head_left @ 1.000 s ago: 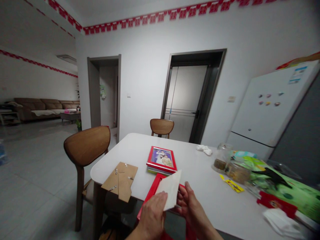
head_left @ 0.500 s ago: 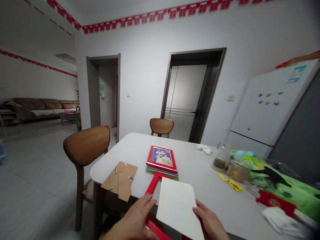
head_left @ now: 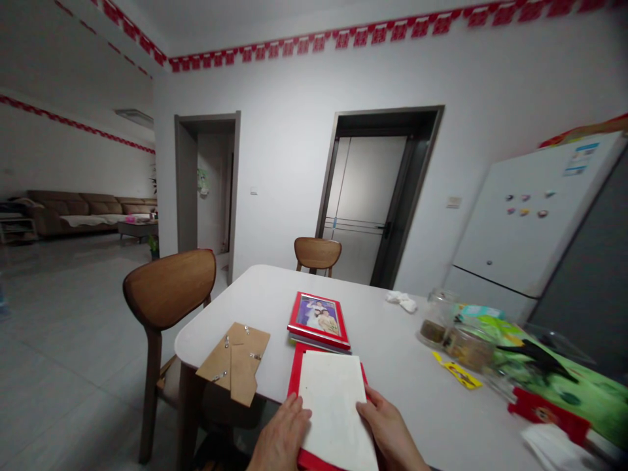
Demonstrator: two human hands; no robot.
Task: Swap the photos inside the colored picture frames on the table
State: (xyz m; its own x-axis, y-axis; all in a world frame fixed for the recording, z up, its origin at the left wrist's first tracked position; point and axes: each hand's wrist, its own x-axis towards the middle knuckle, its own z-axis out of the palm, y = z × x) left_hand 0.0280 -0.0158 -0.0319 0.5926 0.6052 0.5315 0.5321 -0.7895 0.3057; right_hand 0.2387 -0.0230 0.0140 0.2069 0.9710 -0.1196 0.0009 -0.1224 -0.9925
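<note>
A white rectangular sheet [head_left: 334,409] lies over a red frame [head_left: 296,373] at the table's near edge, with red showing around its sides. My left hand [head_left: 284,432] rests along the left side of the frame, fingertips on the sheet's left edge. On the right, my right hand [head_left: 390,428] grips the sheet and frame edge between thumb and fingers. Just beyond is a stack topped by a red-framed photo [head_left: 318,319]. To the left lies a brown backing board [head_left: 237,363] with metal clips and a stand piece.
The white table [head_left: 402,366] holds glass jars [head_left: 434,320], a yellow packet [head_left: 458,371], crumpled tissue [head_left: 401,301], a red packet [head_left: 549,413] and green plastic bags [head_left: 579,392] on the right. Wooden chairs stand at the left [head_left: 171,288] and far side [head_left: 318,254].
The white sheet has moved left and straightened over the red frame, covering its opening. My right hand has moved left with it. The view has tilted slightly upward.
</note>
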